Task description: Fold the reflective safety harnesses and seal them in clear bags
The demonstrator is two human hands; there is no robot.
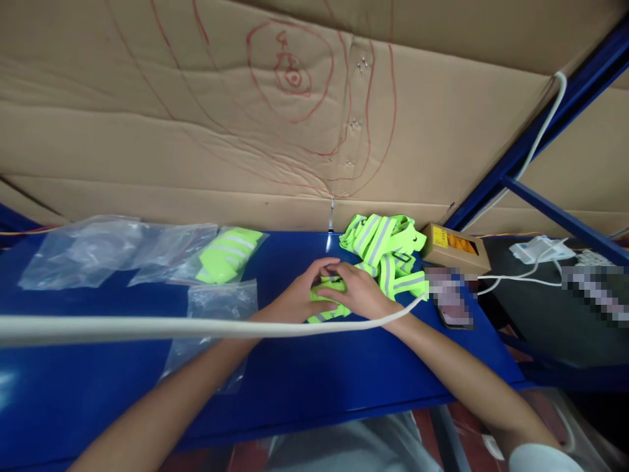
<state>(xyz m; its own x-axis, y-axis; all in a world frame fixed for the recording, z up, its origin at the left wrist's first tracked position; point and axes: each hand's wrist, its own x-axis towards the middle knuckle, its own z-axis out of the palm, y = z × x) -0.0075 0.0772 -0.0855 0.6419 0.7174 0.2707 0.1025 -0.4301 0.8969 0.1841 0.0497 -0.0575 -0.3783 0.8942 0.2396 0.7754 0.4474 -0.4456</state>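
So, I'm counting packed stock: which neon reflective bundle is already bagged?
The folded bundle at the left, inside a clear bag. The pile by the cardboard box lies loose; the third bundle is bare between the left hand and right hand.

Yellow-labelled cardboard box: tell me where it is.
In the head view the box sits right of centre on the blue table, beside the neon vest pile.

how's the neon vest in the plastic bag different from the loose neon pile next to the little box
The bagged vest is folded flat inside clear plastic; the loose pile is bare and heaped. The bagged vest lies left of the left hand; the loose pile lies beyond the right hand, beside the small box. Both are neon yellow-green with grey reflective bands, like the folded piece both hands grip.
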